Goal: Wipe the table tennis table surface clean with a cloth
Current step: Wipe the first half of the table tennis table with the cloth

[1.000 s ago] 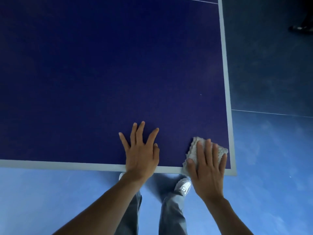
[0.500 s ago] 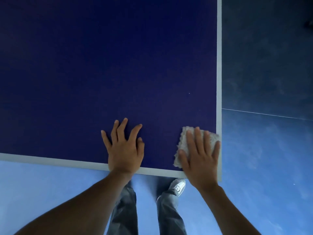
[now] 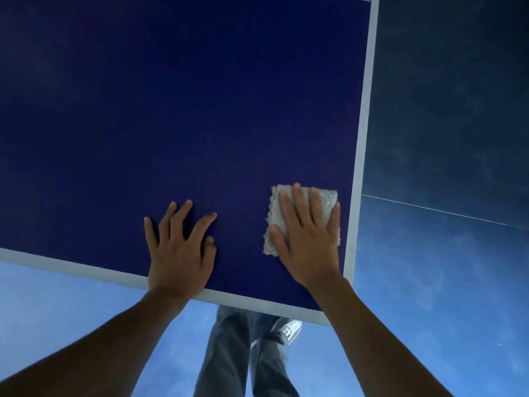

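The dark blue table tennis table [image 3: 177,116] fills most of the view, with a white line along its near and right edges. A folded white fluffy cloth [image 3: 325,197] lies flat near the table's near right corner. My right hand [image 3: 307,239] presses down on the cloth with fingers spread over it. My left hand [image 3: 179,250] rests flat on the bare table surface, fingers apart, to the left of the cloth and close to the near edge.
The table's near right corner [image 3: 329,319] is just below my right wrist. Blue floor [image 3: 443,282] with a thin white line lies to the right and below. My legs and a white shoe [image 3: 286,330] stand under the near edge.
My right hand has slid the cloth away from the near edge, farther onto the table along the right side line. The left hand stays flat near the edge.
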